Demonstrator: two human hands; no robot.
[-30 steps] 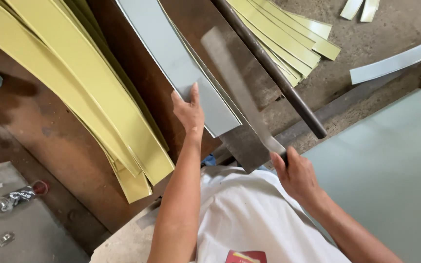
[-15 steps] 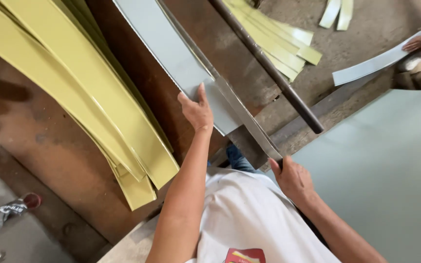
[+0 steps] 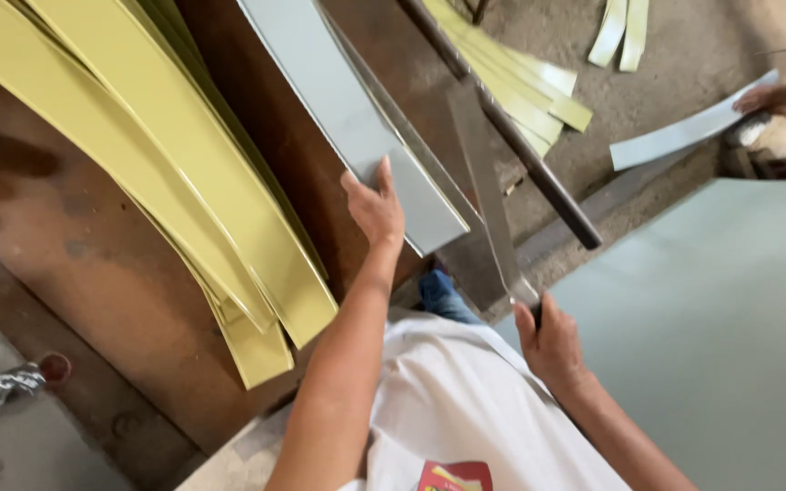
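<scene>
Head view: shear blade [image 3: 487, 186] raised higher than half a second ago. Left hand [image 3: 377, 207] flat, fingers spread, pressing near end of one grey sheet strip [image 3: 347, 114] on rusty table [image 3: 93, 273]. Right hand [image 3: 552, 341] clenched around blade handle. Yellow strips [image 3: 156, 173] stacked left; large grey sheet [image 3: 720, 345] right.
</scene>
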